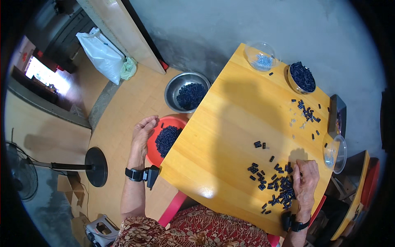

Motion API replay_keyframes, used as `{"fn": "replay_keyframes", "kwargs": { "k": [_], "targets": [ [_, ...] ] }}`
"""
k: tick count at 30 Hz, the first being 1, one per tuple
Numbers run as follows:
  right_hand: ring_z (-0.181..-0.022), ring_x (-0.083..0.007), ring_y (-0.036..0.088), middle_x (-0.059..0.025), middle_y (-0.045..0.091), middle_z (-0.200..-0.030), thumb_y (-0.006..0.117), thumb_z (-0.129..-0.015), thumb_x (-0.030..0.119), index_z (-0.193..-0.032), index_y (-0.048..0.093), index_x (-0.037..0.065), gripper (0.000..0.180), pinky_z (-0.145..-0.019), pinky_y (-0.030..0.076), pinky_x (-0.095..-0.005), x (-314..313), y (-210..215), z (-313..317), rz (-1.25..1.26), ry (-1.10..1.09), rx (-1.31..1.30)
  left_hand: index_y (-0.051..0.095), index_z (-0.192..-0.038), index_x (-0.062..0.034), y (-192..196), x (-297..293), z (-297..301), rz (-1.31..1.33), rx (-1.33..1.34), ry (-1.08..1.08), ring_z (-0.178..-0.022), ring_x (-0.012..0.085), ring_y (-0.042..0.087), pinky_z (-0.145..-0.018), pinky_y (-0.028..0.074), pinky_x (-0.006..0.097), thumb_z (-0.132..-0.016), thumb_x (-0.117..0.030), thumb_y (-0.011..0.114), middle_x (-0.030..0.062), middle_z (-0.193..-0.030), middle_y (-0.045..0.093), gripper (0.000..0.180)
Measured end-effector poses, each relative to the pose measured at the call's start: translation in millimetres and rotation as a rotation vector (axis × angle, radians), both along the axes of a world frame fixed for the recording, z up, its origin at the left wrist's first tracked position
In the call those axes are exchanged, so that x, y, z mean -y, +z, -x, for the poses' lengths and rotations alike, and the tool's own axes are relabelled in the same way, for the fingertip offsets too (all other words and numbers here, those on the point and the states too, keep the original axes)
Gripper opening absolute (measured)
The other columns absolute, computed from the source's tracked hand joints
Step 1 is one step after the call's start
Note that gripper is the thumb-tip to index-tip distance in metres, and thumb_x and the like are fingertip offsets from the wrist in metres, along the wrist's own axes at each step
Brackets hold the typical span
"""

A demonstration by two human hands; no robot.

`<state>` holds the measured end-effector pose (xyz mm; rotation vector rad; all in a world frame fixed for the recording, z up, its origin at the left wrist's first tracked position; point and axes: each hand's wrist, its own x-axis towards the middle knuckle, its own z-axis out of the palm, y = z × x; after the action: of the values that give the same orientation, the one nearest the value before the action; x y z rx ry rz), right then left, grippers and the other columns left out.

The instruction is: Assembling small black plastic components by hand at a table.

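My left hand [144, 126] is over the left rim of a red basin [153, 153] beside the table. Its fingers are bent and close together; whatever they hold, if anything, is too small to make out. Inside the basin lies a heap of small black cylindrical pieces [167, 140], with one piece apart near my fingertips. On the yellow wooden table [197, 164], my right hand [306, 179] rests at the right edge of a loose pile of small black pieces [284, 191]. Its fingers curl downward over the pieces, and their tips are partly hidden.
A steel bowl [169, 96] of black pieces stands behind the basin. Along the table's far right side are a clear bowl [252, 51] of small pale parts, a full bowl [293, 82], a dark tray [338, 107] and a clear container [340, 154]. A fan base [96, 166] stands left.
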<state>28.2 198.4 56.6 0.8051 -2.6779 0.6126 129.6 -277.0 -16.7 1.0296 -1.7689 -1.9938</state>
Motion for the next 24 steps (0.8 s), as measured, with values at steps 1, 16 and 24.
{"fn": "replay_keyframes", "kwargs": {
  "k": [1, 16, 24],
  "targets": [
    [-0.074, -0.0316, 0.055, -0.0152, 0.058, -0.078, 0.065, -0.077, -0.002, -0.088, 0.064, -0.002, 0.011, -0.070, 0.045, -0.0394, 0.1, 0.9, -0.5, -0.003, -0.005, 0.002, 0.067, -0.112, -0.0085, -1.1, 1.0, -3.2, 0.043, 0.044, 0.023, -0.099, 0.0149, 0.064, -0.088, 0.047, 0.030, -0.091, -0.022, 0.064, 0.0055, -0.104, 0.069, 0.025],
    [-0.075, -0.0308, 0.057, -0.0141, 0.060, -0.079, 0.068, -0.076, -0.001, -0.087, 0.064, -0.001, 0.012, -0.070, 0.046, -0.0389, -9.6, 5.3, -3.3, 0.029, -0.024, -0.006, 0.066, -0.108, -0.0004, 68.1, -174.0, 76.8, 0.570, -0.119, -0.831, -0.091, 0.0176, 0.065, -0.082, 0.051, 0.029, -0.088, -0.008, 0.063, 0.0100, -0.099, 0.069, 0.021],
    [-0.074, -0.0305, 0.057, -0.0134, 0.060, -0.080, 0.068, -0.075, -0.001, -0.087, 0.064, -0.001, 0.013, -0.070, 0.046, -0.0396, -24.3, 3.1, -9.5, 0.027, -0.045, -0.014, 0.065, -0.104, -0.0053, 40.8, -213.6, 97.3, 0.927, -0.266, -0.949, -0.085, 0.0298, 0.062, -0.077, 0.051, 0.037, -0.083, -0.008, 0.063, 0.0110, -0.090, 0.063, 0.022]
  ]
}}
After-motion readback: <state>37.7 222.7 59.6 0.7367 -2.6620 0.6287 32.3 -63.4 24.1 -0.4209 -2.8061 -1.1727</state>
